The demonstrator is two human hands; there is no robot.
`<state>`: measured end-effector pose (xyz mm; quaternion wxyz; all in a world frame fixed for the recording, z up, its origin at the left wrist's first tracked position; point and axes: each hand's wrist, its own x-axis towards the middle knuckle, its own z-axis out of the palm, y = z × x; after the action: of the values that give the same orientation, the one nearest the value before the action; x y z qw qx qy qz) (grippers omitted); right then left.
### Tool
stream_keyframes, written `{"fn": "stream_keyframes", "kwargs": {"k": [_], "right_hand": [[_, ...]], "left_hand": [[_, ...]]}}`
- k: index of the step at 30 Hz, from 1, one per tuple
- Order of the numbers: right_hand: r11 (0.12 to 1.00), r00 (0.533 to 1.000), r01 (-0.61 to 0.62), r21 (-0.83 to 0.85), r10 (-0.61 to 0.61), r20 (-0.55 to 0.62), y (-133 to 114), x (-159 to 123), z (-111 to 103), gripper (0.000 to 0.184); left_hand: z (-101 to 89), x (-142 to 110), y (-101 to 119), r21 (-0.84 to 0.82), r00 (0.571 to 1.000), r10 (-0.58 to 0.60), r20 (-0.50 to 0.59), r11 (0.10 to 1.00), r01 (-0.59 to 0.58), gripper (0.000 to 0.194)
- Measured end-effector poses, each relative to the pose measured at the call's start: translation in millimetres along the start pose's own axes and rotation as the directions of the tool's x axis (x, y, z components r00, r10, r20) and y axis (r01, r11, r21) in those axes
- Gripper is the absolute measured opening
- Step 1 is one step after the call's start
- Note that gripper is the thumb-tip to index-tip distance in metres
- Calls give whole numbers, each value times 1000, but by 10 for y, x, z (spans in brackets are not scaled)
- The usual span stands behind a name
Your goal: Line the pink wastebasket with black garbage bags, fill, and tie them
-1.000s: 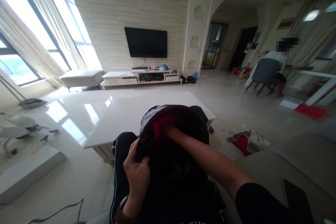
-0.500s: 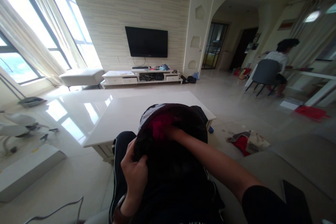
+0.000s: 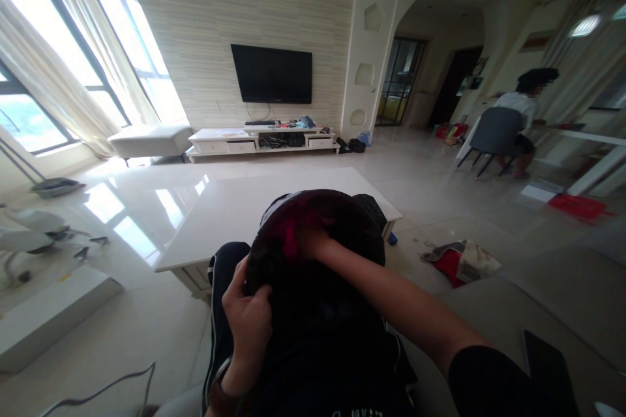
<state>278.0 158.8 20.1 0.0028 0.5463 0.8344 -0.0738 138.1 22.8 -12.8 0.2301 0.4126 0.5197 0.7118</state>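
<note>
A black bag (image 3: 359,225) rests on my lap with its mouth gaping toward me. On its left rim my left hand (image 3: 248,309) is closed, thumb on the near side. My right hand (image 3: 315,242) reaches into the bag from the right, and its fingers are lost in the dark interior. Just left of that hand shows something bright pink (image 3: 290,241), apparently cloth. I cannot make out whether the right hand touches it.
A white coffee table (image 3: 210,208) stands right in front of my knees. A red and cream cloth bag (image 3: 462,264) lies on the floor to the right. On the sofa there is a flat dark device (image 3: 548,365). A person (image 3: 513,104) sits on a chair at the far right.
The right hand has shifted slightly left within the bag, covering part of the pink thing. The left hand keeps its hold on the rim.
</note>
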Motion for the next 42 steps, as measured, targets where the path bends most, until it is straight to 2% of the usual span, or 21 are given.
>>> {"fn": "stream_keyframes", "kwargs": {"k": [5,7,10,11,12,14,16,18,20,21,22,24,26,29,32,34,38,40,42], "right_hand": [[998,996,-61,-12,61,68,-194,-59,-182,54],[998,994,-50,-22,52,94,-287,-206,-256,46],[999,993,49,-21,-47,106,-394,-572,-421,29],[995,993,94,-16,-92,74,-401,-708,-494,28],[987,987,163,-8,-163,-5,-386,-836,-572,28],[974,963,224,27,-217,-161,-277,-1036,-721,26],[971,903,225,80,-176,-393,-76,-1138,-810,25],[969,779,192,156,-54,-624,179,-1156,-789,22],[949,645,150,276,117,-755,429,-1131,-649,19],[922,613,130,365,215,-760,536,-1117,-544,22],[881,612,114,460,302,-731,624,-1106,-428,28],[758,648,88,646,449,-615,732,-1106,-194,44],[626,713,68,777,514,-477,753,-1133,-6,51],[465,828,44,884,478,-293,677,-1184,148,46],[366,881,35,930,428,-201,582,-1189,220,42],[277,881,69,958,434,-189,547,-1159,278,41],[61,845,174,983,503,-181,531,-1077,435,39],[35,821,213,976,535,-198,532,-1058,492,36],[55,794,255,965,558,-241,538,-1063,511,34]], "left_hand": [[11,-13,22,-27,999,-44,6,999,45,59],[12,-1,30,-35,998,-70,-6,997,70,60],[-3,51,19,-80,986,-149,-73,986,143,65],[-14,75,13,-103,980,-177,-91,980,168,67],[-27,101,7,-127,973,-203,-105,974,190,68],[-56,153,-4,-174,962,-245,-119,959,223,68],[-84,197,-14,-227,950,-278,-142,943,242,68],[-106,227,-23,-285,938,-302,-169,926,246,69],[-120,244,-30,-327,932,-311,-188,914,239,68],[-125,248,-32,-339,931,-310,-194,912,233,66],[-128,250,-33,-343,932,-304,-199,912,224,64],[-131,249,-31,-343,936,-282,-210,918,199,60],[-127,242,-25,-343,941,-253,-227,925,166,57],[-111,221,-2,-338,929,-232,-288,932,128,55],[-101,198,25,-303,932,-205,-299,946,111,51],[-112,197,25,-276,946,-174,-272,956,97,49],[-192,272,-51,-197,973,-121,-198,977,81,54],[-254,347,-111,-139,986,-109,-124,986,92,58],[-326,432,-170,-107,993,-114,-10,988,112,67]]}}
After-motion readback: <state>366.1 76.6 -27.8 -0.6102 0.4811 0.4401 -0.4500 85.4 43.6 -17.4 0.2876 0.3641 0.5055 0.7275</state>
